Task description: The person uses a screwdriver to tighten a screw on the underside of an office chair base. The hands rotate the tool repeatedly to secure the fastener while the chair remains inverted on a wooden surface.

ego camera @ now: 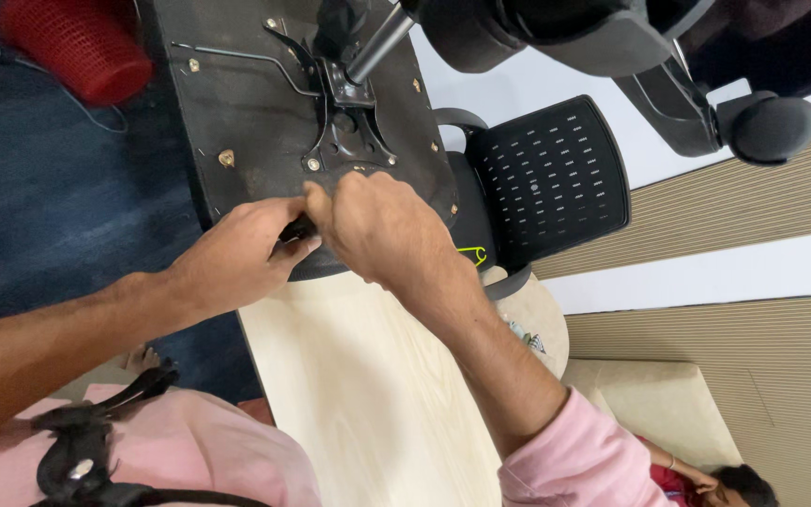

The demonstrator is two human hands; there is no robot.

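An office chair lies upturned, the black underside of its seat (pixel 246 103) facing me, resting on a pale wooden table (pixel 368 385). A black metal mechanism plate (pixel 354 131) with a silver gas cylinder (pixel 377 42) is bolted to the seat. My left hand (pixel 237 253) grips a dark tool handle (pixel 298 228) at the seat's near edge. My right hand (pixel 377 225) closes over the same spot, just below the plate; what its fingers hold is hidden.
The chair's black mesh backrest (pixel 551 178) hangs past the table's far side. The chair base and a castor (pixel 772 127) stick out at top right. A red mesh basket (pixel 72 42) sits on dark blue carpet. Another person's head (pixel 743 483) shows at bottom right.
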